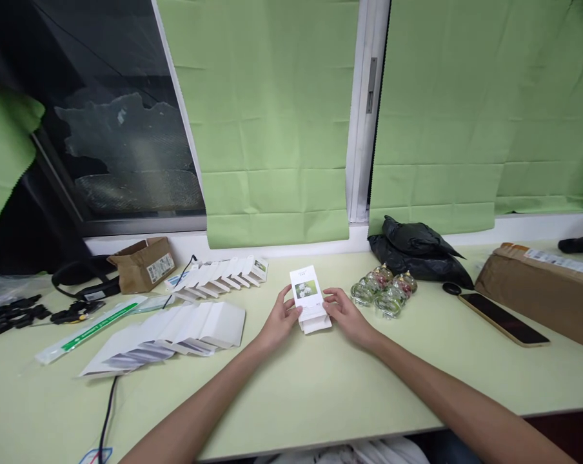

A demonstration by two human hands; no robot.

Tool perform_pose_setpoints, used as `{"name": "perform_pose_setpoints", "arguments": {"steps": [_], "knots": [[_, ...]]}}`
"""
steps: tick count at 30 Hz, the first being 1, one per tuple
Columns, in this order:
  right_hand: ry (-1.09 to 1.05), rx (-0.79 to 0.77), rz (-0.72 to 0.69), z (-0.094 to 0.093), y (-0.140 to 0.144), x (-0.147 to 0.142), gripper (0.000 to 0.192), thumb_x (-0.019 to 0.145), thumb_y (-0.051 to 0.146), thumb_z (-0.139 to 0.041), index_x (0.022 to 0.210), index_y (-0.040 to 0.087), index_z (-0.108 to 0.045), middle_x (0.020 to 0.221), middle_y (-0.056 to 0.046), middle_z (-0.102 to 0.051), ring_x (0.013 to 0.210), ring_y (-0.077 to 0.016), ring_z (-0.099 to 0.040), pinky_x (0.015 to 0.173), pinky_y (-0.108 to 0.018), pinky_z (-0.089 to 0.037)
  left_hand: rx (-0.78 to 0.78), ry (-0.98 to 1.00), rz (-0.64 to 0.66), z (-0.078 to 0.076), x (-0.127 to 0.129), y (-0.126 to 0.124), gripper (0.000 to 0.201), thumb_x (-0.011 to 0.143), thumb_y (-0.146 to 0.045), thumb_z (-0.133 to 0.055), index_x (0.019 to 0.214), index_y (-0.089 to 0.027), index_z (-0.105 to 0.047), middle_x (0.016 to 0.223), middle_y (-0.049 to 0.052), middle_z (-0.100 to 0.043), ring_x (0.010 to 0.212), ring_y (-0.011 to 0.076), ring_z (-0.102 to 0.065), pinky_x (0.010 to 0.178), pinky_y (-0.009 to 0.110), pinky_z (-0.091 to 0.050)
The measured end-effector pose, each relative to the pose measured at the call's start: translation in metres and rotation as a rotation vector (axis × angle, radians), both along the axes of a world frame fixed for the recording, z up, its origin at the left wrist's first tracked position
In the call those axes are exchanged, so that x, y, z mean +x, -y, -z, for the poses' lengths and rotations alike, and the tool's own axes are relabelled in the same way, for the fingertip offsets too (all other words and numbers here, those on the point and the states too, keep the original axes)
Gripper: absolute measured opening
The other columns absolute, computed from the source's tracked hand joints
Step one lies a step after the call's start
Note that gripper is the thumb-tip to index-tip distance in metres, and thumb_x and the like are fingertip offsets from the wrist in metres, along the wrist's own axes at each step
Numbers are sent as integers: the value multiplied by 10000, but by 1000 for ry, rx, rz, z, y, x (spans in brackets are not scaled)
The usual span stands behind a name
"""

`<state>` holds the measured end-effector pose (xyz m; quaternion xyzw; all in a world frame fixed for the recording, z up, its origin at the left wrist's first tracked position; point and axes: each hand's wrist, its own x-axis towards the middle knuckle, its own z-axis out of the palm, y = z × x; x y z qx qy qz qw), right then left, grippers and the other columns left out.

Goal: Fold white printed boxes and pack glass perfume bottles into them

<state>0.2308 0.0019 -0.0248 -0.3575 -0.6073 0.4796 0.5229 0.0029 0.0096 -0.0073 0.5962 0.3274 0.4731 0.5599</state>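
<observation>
A small white cardboard box (307, 293) with a picture of white flowers on its front is held just above the table, between my two hands. My left hand (282, 318) grips its left edge, thumb on the front face. On the opposite side, my right hand (348, 315) pinches the lower right edge. The near end of the box looks open, with flaps showing. Left of my hands lies a fanned row of flat white boxes (175, 332). Behind it leans a row of similar folded boxes (224, 276). Several clear glass-like bottles (387, 290) cluster right of my hands.
Black plastic bags (417, 248) lie by the window, with a large brown carton (543, 290) and a phone (504, 318) at right. At left are a small open carton (144, 263), a green-striped plastic packet (93, 328), black straps (15, 314) and a black cable (108, 412).
</observation>
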Motion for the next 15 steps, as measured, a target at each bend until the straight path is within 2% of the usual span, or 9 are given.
{"name": "perform_pose_setpoints", "arguments": {"steps": [4, 7, 11, 15], "knots": [[8, -44, -10, 1, -6, 3, 492, 847, 584, -730, 1158, 228, -595, 919, -25, -659, 897, -231, -671, 800, -364, -547, -43, 23, 43, 0, -1, 2, 973, 856, -478, -775, 1608, -214, -216, 1388, 192, -662, 1248, 322, -658, 1083, 492, -486], [14, -54, -21, -2, -3, 3, 482, 867, 616, -696, 1134, 222, -623, 916, -36, -692, 878, -233, -671, 774, -360, -551, -53, 12, 22, -2, -3, 2, 944, 864, -482, -766, 1600, -204, -243, 1327, 182, -700, 1185, 321, -691, 1030, 489, -515], [13, -65, -60, -2, -1, 1, 482, 864, 636, -699, 1103, 221, -643, 923, -40, -710, 798, -214, -670, 701, -343, -549, -39, -8, -4, -6, -5, 3, 866, 879, -502, -751, 1560, -191, -315, 1366, 189, -673, 1187, 316, -688, 1006, 472, -534], [8, -75, -32, 0, -2, 0, 475, 842, 647, -718, 1006, 207, -648, 886, -35, -716, 753, -198, -660, 641, -312, -531, -40, -8, -4, -8, -5, 4, 796, 853, -457, -792, 1497, -167, -425, 1429, 195, -628, 1245, 314, -658, 1056, 462, -519]]}}
